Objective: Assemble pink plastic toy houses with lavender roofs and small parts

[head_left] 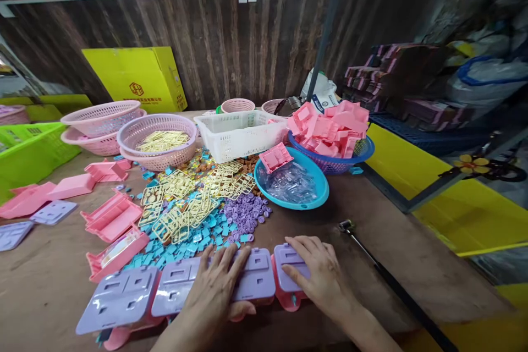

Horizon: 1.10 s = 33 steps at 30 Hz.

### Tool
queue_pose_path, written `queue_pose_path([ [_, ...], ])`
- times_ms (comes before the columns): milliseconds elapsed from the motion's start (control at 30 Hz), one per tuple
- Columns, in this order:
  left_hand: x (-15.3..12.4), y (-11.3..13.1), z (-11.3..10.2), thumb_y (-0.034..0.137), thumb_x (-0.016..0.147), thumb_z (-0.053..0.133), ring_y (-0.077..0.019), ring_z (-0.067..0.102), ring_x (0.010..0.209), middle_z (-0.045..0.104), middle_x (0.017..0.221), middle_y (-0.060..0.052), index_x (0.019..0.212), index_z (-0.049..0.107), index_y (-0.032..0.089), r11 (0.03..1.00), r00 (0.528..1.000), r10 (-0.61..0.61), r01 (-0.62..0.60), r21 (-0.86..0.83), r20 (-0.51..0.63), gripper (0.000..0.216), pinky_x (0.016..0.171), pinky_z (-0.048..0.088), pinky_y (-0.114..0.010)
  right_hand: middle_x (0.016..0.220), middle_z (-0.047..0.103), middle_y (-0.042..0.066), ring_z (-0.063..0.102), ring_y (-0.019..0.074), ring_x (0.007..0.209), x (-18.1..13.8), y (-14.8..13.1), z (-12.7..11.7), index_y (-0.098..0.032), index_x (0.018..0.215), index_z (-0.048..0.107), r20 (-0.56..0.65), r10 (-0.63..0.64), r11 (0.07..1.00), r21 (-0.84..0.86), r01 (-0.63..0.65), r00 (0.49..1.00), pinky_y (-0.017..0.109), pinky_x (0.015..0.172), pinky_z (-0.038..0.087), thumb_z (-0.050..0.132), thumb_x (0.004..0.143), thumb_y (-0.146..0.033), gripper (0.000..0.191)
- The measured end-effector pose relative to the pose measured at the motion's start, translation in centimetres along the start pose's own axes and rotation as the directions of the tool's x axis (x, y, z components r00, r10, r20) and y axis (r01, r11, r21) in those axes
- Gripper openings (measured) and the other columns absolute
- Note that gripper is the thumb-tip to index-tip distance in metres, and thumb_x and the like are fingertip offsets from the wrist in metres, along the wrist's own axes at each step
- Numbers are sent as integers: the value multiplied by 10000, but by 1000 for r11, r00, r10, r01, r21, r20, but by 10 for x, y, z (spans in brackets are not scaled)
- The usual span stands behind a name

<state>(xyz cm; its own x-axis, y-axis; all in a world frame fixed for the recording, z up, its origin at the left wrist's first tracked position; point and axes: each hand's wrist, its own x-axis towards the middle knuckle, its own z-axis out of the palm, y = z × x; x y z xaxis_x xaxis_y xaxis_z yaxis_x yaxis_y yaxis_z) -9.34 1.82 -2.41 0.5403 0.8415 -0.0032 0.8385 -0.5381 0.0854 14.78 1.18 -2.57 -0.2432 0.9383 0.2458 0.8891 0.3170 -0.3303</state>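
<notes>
A row of lilac plastic lids on pink cases [124, 297] lies along the near edge of the wooden table [391, 253]. My left hand [216, 286] rests flat, fingers spread, on the middle lilac lid [258, 280]. My right hand [319, 272] lies flat on the rightmost lilac lid [286, 256], fingers stretched out over it. Neither hand grips anything. Just beyond the hands lie heaps of small teal pieces [198, 236], purple round pieces [245, 214] and cream plastic sprues [185, 198].
Open pink cases [111, 217] sit at the left. Behind stand pink baskets [157, 140], a white crate [241, 132], a blue bowl of clear parts [292, 184] and a blue basket of pink parts [334, 132]. A black rod [388, 280] lies right. A green crate [28, 148] stands far left.
</notes>
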Motion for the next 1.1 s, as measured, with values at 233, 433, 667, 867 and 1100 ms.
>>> queue_pose_path([
  [233, 5, -10, 10, 800, 647, 396, -356, 411, 1221, 472, 1344, -150, 1425, 242, 223, 987, 970, 158, -148, 67, -183, 981, 1038, 217, -556, 1076, 620, 80, 548, 227, 989, 32, 34, -24, -219, 1131, 593, -210, -5, 999, 50, 16, 978, 375, 848, 423, 429, 908, -345, 303],
  [433, 32, 36, 16, 789, 670, 380, -369, 337, 1284, 367, 1424, -146, 1447, 106, 249, 969, 935, 246, -239, 58, -257, 985, 1031, 217, -577, 1062, 598, 91, 539, 236, 1022, 130, 84, -39, -185, 1143, 614, 68, 198, 976, -108, -190, 978, 338, 885, 420, 612, 787, -219, 358],
  [667, 37, 63, 25, 765, 701, 378, -332, 285, 1330, 230, 1485, -148, 1448, 78, 244, 970, 971, 209, -221, -105, -115, 958, 1059, 207, -564, 1019, 580, 71, 536, 240, 987, 160, 101, -9, -229, 995, 689, 199, 100, 991, -104, -80, 975, 347, 868, 411, 720, 672, -214, 325],
  [867, 39, 57, -6, 672, 756, 458, -307, 297, 1328, 347, 1430, -165, 1431, 190, 195, 899, 988, 155, -147, -412, -16, 869, 1084, 171, -559, 974, 587, 65, 520, 220, 928, 157, 109, -9, -206, 895, 712, 99, 46, 998, -53, -41, 994, 342, 851, 408, 621, 758, -181, 167],
  [1100, 61, 29, -39, 389, 865, 471, -250, 469, 1196, 485, 1316, -143, 1376, 320, 174, 768, 969, -196, 58, -638, -148, 575, 994, 383, -418, 895, 605, 59, 529, 226, 910, 151, 116, -12, -203, 809, 701, -67, -29, 998, 48, 32, 997, 364, 862, 413, 588, 762, -222, 124],
])
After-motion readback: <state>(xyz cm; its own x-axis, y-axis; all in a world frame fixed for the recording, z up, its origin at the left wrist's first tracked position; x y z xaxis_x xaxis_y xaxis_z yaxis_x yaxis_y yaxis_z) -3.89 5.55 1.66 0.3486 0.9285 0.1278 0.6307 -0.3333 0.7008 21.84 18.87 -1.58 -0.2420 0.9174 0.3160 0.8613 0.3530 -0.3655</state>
